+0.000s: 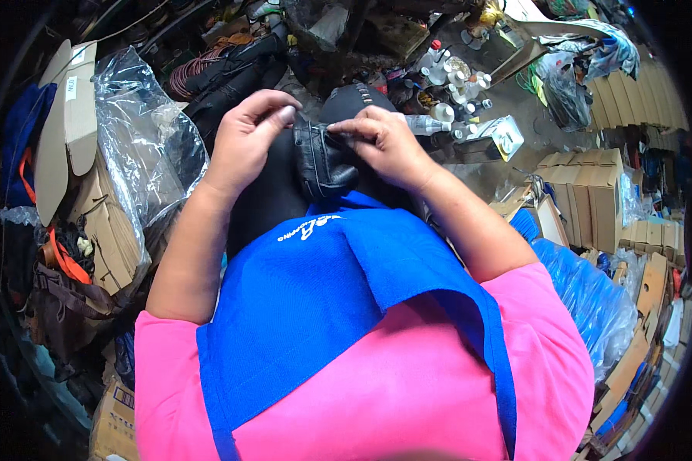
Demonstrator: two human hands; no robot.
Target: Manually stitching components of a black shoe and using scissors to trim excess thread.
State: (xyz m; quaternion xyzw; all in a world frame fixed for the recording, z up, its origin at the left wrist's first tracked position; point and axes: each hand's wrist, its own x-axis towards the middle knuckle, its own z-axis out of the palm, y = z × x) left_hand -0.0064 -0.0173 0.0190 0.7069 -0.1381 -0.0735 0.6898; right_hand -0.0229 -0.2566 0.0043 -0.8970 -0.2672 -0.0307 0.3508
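A piece of black leather is being held at lap height, above a blue apron worn over a pink shirt, with both hands brought close together on its upper edge. The left hand is being curled over the left side of the piece, thumb pressed toward the fold, while the right hand is being pinched on the top seam, fingertips closed on the material. Beneath it a larger dark, rounded form is being used as a rest; whether it is part of the same item cannot be told. The grip is being kept on a narrow strip only, so the piece is judged likely to slip or twist out of line if either pinch is being loosened. Close behind the hands, small white bottles are being left standing among clutter, and a careless pull forward could be knocking them over. Clear plastic sheeting and cardboard boxes are being crowded in on both sides, leaving little room for the elbows.
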